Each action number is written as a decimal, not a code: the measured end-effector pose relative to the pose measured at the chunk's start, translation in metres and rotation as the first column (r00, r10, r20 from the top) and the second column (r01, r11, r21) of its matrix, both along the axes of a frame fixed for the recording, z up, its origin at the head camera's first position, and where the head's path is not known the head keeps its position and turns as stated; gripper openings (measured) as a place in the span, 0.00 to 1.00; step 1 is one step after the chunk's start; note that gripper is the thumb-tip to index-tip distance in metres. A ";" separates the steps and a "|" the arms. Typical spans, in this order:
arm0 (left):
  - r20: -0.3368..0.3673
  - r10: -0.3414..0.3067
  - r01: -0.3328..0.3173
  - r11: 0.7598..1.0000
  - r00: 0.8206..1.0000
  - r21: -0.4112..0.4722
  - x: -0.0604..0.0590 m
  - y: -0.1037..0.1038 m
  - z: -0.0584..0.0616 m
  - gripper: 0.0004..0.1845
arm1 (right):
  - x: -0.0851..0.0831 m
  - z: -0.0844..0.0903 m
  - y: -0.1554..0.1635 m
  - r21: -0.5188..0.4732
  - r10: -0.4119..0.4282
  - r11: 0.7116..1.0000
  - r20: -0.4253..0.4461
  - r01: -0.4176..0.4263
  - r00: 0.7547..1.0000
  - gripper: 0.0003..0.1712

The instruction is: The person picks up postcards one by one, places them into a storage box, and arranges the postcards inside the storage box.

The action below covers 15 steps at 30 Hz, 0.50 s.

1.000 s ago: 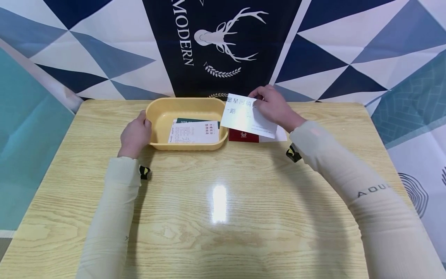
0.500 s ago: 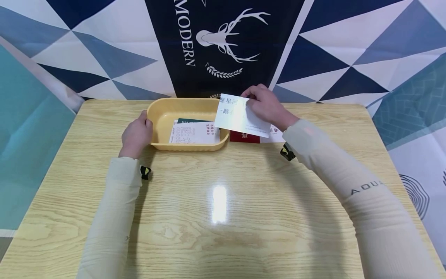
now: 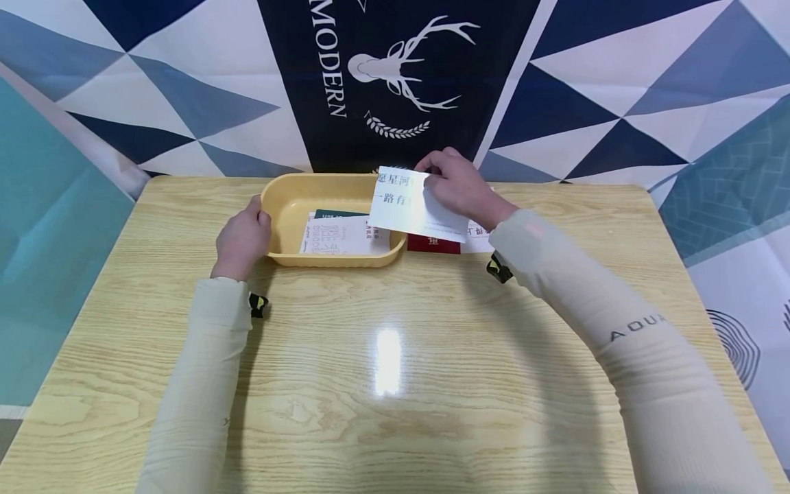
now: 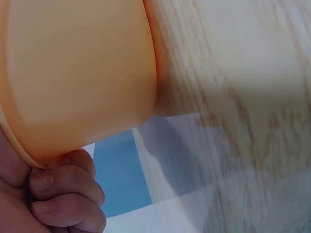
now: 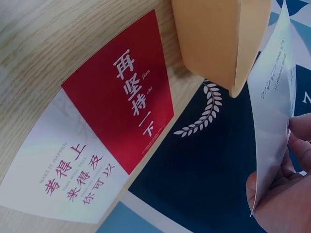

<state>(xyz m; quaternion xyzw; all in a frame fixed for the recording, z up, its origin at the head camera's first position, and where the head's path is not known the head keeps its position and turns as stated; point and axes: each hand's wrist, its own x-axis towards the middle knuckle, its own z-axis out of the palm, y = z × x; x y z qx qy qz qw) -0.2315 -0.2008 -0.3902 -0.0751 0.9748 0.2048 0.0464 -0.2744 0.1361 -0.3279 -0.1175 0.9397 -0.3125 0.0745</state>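
Observation:
My left hand (image 3: pixel 243 238) grips the left end of a yellow plastic basin (image 3: pixel 280 259); the left wrist view shows curled fingers (image 4: pixel 68 194) at its rim. Inside the basin lie a white printed card (image 3: pixel 342 237) and part of a dark green card (image 3: pixel 336 214). My right hand (image 3: pixel 463 185) pinches another white card (image 3: pixel 407 206) with printed characters, held up over the basin's right end. Below that hand, on the table, a red card (image 5: pixel 129 92) partly overlaps or adjoins a white card with red characters (image 5: pixel 63 165).
The wooden table (image 3: pixel 345 357) backs onto a patterned cloth (image 3: pixel 401 68) with a deer head and triangles. A small black and yellow item (image 3: pixel 498 267) sits at the right wrist, with a similar one (image 3: pixel 258 305) at the left wrist.
My right hand has moved left with its white card, which now covers more of the basin's right end. The left hand stays at the basin's left rim.

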 end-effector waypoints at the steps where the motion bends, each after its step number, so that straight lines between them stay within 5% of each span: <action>1: 0.003 0.000 0.000 1.000 1.000 -0.002 0.000 0.000 0.000 0.28 | 0.000 0.000 -0.001 0.001 0.004 1.000 0.000 -0.004 1.000 0.20; 15: 0.006 -0.007 0.007 1.000 1.000 -0.001 0.000 0.000 0.001 0.28 | -0.002 -0.001 -0.016 0.002 0.039 0.999 -0.019 -0.039 0.999 0.19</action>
